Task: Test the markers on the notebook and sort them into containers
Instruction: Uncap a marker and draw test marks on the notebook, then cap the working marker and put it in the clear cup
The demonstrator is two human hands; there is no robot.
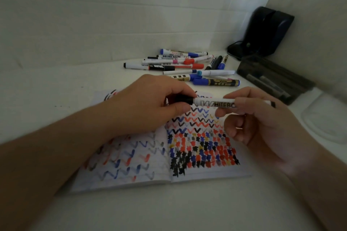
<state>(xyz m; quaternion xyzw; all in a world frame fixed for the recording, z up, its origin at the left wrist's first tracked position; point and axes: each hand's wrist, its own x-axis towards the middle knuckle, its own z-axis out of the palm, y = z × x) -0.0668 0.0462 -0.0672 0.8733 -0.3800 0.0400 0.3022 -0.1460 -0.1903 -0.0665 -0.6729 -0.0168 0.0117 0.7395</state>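
Both forearms reach in from bottom corners, bare, converging at centre. Left hand [150, 103] palm down, knuckles up, fingers curled, thumb and forefinger pinching black cap end of whiteboard marker [216, 102]. Right hand [259, 118] opposite, palm turned toward camera, thumb on top of barrel, forefinger under it, gripping white barrel; remaining fingers loosely curled below. Marker held level between hands, both hands raised above surface. Right wrist blurred at edge.

Glossy plastic marker [212, 102], matt paper notebook [210, 172]
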